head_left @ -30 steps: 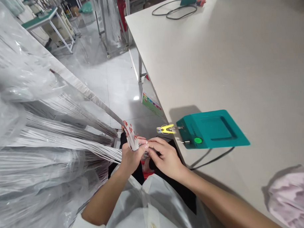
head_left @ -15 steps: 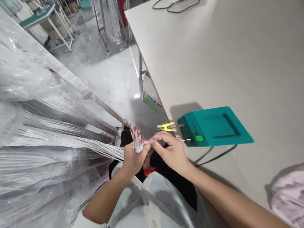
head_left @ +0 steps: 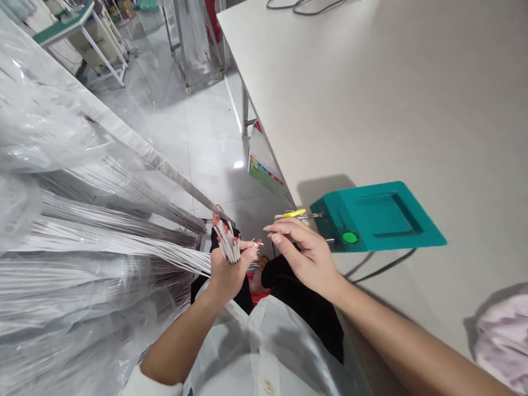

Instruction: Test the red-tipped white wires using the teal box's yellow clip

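- Left hand (head_left: 226, 277), 7 o'clock: fingers clamped round white cords (head_left: 229, 250), apparently keeping red tips (head_left: 215, 218) free.
- Right hand (head_left: 310, 259), 5 o'clock: fingers slightly apart.
- Teal device (head_left: 388, 217), 3 o'clock: on desk (head_left: 373, 107), likely within reach.

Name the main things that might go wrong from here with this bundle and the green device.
The red-tipped strands splay above the left hand, so a looser grip might let some slip.
The right hand is close to the yellow clip and could knock it.
The green device sits near the table edge; a snagged black cable might drag it.
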`<move>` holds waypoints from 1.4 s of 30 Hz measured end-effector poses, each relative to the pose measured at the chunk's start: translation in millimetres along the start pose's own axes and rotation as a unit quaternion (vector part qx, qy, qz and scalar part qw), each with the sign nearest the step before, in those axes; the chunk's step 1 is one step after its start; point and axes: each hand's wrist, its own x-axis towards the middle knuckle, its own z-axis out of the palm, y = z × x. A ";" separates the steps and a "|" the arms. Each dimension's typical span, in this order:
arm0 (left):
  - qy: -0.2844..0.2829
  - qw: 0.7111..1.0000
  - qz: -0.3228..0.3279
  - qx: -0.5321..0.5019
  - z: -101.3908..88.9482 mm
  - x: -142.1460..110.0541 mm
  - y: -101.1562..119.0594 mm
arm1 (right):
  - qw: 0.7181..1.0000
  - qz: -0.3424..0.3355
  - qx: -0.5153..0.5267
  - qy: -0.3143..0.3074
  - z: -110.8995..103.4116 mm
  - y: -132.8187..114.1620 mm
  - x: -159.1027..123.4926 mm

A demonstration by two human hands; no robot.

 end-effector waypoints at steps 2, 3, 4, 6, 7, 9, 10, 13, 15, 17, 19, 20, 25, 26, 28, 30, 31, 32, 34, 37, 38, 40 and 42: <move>-0.024 1.000 0.009 0.015 -0.9 1.1 2.2 | 0.999 -0.022 0.005 -0.025 -5.0 -2.3 3.4; -0.038 0.999 0.015 0.022 -1.5 1.6 3.1 | 0.998 -0.032 0.007 -0.054 -7.1 -3.3 4.9; -0.054 0.998 0.021 0.030 -2.4 2.2 4.1 | 0.995 -0.043 0.008 -0.090 -9.2 -4.3 6.3; -0.086 0.995 0.026 0.042 -4.8 3.3 5.7 | 0.985 -0.051 0.013 -0.163 -12.9 -5.8 8.8; -0.102 0.993 0.029 0.044 -6.4 3.7 6.3 | 0.980 -0.046 0.020 -0.192 -14.6 -6.6 9.9; -0.133 0.990 0.031 0.036 -10.0 4.2 6.4 | 0.974 -0.025 0.046 -0.221 -17.1 -8.0 11.4; -0.146 0.989 0.028 0.026 -11.8 4.2 5.8 | 0.973 -0.008 0.063 -0.224 -17.7 -8.6 11.7; -0.170 0.985 -0.012 -0.027 -15.2 3.3 1.5 | 0.962 0.055 0.152 -0.220 -14.6 -8.6 10.0; -0.170 0.981 -0.039 -0.081 -14.9 2.4 -2.3 | 0.943 0.108 0.240 -0.204 -8.4 -6.8 6.9; -0.148 0.979 -0.056 -0.130 -12.8 1.7 -5.9 | 0.916 0.167 0.319 -0.175 -0.4 -4.4 3.0; -0.113 0.978 -0.064 -0.161 -9.6 1.6 -8.5 | 0.888 0.230 0.370 -0.146 7.1 -2.1 -0.7; -0.095 0.978 -0.066 -0.174 -7.9 1.7 -9.4 | 0.876 0.260 0.385 -0.133 10.2 -1.3 -2.3; -0.067 0.968 -0.072 -0.232 -0.4 3.8 -10.3 | 0.815 0.358 0.451 -0.063 19.3 -1.3 -7.2; -0.069 0.966 -0.072 -0.239 0.8 4.2 -10.7 | 0.804 0.368 0.464 -0.055 20.4 -1.8 -7.6; -0.071 0.962 -0.071 -0.253 3.0 4.6 -12.1 | 0.791 0.377 0.480 -0.047 22.5 -2.8 -8.1; -0.076 0.956 -0.070 -0.274 4.8 4.6 -14.3 | 0.791 0.376 0.479 -0.045 24.1 -3.3 -8.3; -0.078 0.953 -0.070 -0.285 5.4 4.5 -15.4 | 0.800 0.370 0.470 -0.045 24.5 -3.5 -8.4; -0.081 0.950 -0.070 -0.294 5.9 4.4 -16.3 | 0.816 0.356 0.453 -0.043 24.7 -3.5 -8.5; -0.081 0.948 -0.074 -0.299 6.1 4.1 -17.4 | 0.867 0.306 0.393 -0.030 24.0 -3.4 -8.8; -0.077 0.953 -0.076 -0.284 4.8 3.7 -16.4 | 0.955 0.179 0.238 0.008 21.1 -2.3 -9.9; -0.078 0.954 -0.073 -0.279 4.1 3.5 -15.3 | 0.975 0.131 0.179 0.011 19.9 -1.5 -10.6; -0.081 0.958 -0.062 -0.269 2.7 3.3 -12.2 | 0.996 0.037 0.075 -0.014 17.5 0.6 -11.8; -0.083 0.961 -0.052 -0.258 1.7 3.4 -8.9 | 0.999 -0.026 0.002 -0.041 14.8 2.8 -11.7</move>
